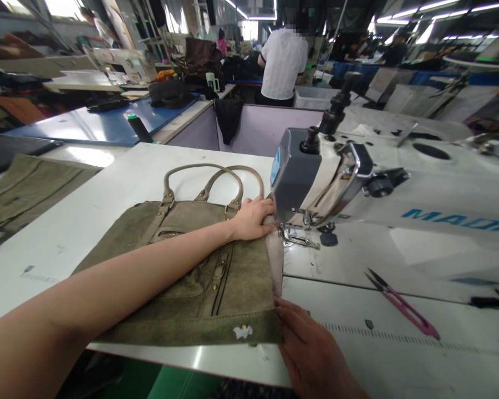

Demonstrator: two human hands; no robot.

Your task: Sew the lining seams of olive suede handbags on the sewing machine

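An olive-green handbag lies flat on the white machine table, its two looped handles pointing away from me. My left hand rests on the bag's upper right part, fingers stretched toward the sewing machine's presser foot. At the lower right corner, my right hand grips the bag's edge; its fingertips are partly hidden by the bag. A pale strip of lining shows along the right edge, running up to the foot. My left forearm covers part of the bag's front.
The sewing machine fills the right side. Pink-handled thread snips lie right of my right hand. Another olive piece lies at the left. A green-topped thread cone stands behind the table; a person in white is farther back.
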